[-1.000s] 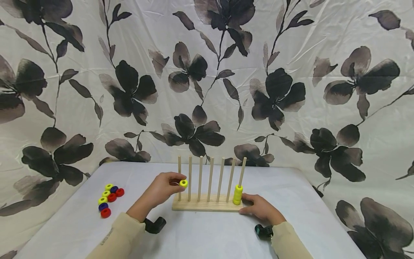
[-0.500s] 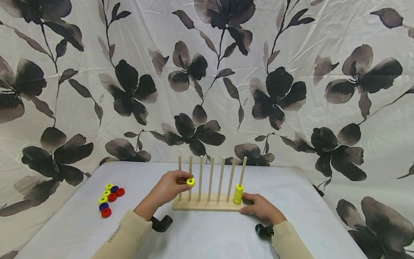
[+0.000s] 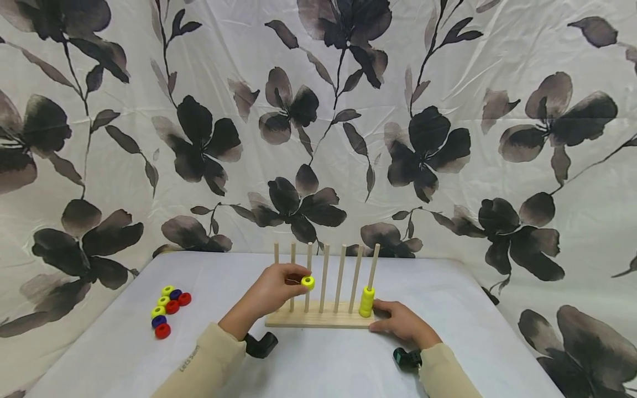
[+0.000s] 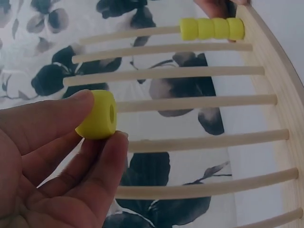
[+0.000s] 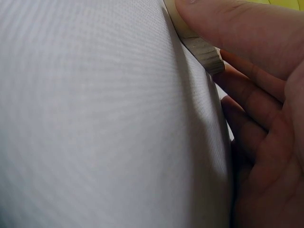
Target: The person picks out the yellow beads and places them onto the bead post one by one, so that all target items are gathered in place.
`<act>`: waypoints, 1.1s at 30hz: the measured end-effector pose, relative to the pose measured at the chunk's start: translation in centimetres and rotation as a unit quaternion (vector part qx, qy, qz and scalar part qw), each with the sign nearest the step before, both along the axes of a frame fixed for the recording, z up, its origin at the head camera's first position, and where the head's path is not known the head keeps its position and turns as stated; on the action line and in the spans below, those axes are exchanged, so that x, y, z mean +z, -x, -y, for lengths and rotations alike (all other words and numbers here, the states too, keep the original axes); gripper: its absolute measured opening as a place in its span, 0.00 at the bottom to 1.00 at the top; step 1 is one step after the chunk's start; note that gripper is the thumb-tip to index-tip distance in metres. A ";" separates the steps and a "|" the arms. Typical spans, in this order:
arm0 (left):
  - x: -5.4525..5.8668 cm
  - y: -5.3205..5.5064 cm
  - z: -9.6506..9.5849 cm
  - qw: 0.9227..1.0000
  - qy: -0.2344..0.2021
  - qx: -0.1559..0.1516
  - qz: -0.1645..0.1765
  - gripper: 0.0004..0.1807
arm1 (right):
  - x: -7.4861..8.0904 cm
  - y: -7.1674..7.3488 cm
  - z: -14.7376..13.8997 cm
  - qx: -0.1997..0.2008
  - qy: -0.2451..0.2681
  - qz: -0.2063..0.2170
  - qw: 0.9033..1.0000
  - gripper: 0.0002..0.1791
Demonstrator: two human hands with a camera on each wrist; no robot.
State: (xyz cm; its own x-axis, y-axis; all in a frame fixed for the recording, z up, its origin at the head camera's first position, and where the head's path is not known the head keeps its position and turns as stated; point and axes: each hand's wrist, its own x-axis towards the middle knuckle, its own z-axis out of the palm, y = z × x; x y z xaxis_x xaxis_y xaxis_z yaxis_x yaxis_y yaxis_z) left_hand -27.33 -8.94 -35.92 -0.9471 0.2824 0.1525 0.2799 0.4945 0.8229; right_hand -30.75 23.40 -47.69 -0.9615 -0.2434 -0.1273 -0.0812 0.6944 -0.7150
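Note:
My left hand (image 3: 272,292) pinches a yellow bead (image 3: 308,283) between thumb and fingertips, in front of the upright pegs of a wooden peg rack (image 3: 318,319). In the left wrist view the bead (image 4: 99,115) shows its hole facing the pegs, and no peg runs through it. At the rack's right end, my right hand (image 3: 402,320) grips the base, with the thumb on the near side and fingers behind. A stack of several yellow beads (image 3: 366,302) sits on the rightmost peg beside that hand. The right wrist view shows the base end (image 5: 209,57) between thumb and fingers.
On the left of the white table (image 3: 318,370) lies a loose group of yellow, blue and red beads, among them a red bead (image 3: 162,331) and a blue bead (image 3: 158,321). A floral cloth (image 3: 348,138) hangs behind the table.
My left hand has moved to the right with the yellow bead, past the leftmost pegs to about the third peg. The right hand has stayed on the rack's end.

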 end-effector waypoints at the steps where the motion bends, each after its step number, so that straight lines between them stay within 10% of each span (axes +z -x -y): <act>1: 0.1 0.0 -0.2 1.000 0.000 -0.005 0.000 0.18 | 0.0 0.0 -0.1 0.001 0.002 0.002 1.000 0.42; 33: 4.6 0.2 -5.3 0.995 0.020 -0.069 -0.069 0.20 | -0.4 0.2 -0.2 0.007 0.003 -0.002 1.000 0.42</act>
State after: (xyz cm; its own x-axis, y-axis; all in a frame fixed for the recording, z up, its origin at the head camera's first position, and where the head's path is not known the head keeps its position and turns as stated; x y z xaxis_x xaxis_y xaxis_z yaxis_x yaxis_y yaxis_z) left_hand -27.54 -3.62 -31.30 -0.8692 0.4174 0.2651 0.4572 0.4742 0.7524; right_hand -30.99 23.57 -48.05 -0.9582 -0.2585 -0.1225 -0.0937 0.6882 -0.7194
